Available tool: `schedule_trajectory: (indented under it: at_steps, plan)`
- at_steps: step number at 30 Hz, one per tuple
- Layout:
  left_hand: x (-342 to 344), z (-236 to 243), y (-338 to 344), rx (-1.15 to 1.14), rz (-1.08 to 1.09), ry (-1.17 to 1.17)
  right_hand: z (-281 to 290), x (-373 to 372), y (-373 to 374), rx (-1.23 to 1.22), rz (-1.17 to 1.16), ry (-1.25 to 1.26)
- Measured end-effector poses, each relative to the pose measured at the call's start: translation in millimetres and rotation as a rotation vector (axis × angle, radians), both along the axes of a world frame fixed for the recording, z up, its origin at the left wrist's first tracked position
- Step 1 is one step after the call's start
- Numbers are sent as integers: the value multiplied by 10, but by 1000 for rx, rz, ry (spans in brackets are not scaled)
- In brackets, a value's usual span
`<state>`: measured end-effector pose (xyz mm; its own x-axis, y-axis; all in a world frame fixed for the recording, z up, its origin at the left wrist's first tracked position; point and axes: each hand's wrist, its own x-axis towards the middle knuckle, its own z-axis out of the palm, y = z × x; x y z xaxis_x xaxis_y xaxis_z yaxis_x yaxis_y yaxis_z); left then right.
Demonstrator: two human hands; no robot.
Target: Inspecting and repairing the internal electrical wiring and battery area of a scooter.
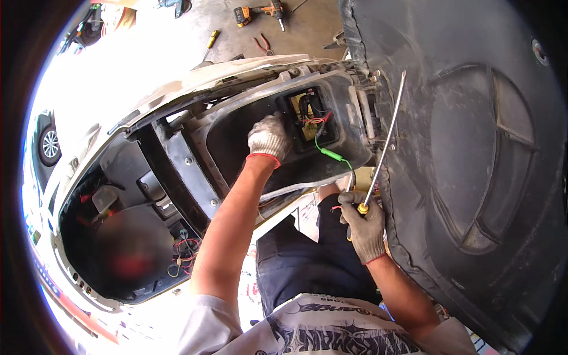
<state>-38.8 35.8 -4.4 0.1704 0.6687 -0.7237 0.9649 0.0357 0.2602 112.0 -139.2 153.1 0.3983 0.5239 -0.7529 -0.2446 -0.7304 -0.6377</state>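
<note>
A worn, light work glove covers my left hand [269, 139], which reaches down into the black storage bin [231, 145] of an opened scooter body. Its fingers look curled, and whatever they may hold is hidden beneath them. My right hand [362, 228], gloved too, closes around a long screwdriver [387, 145] with a yellow handle, its shaft slanting up and away. Beside the left hand, a rectangular opening [307, 118] in the bin's floor shows red, black and yellow wires. From it a green wire with a bright green sleeve [331, 154] runs toward the right hand.
To the right stands the large dark raised seat [461, 148], showing its underside. At left, exposed wiring [184, 254] lies in the scooter's other cavity. On the floor beyond are a cordless drill [260, 13], red-handled pliers [262, 45] and another yellow-handled screwdriver [211, 42].
</note>
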Motion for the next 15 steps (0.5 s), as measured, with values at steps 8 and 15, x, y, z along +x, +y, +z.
schedule_trajectory:
  at_steps: [8, 15]
  plan:
    - [-54, -35, 86, 132, -24, -103, -32, 11, 20, -34, 5, 35]
    - [-25, 76, -3, 417, -64, -41, -27, 21, 35, 3, 28, 97]
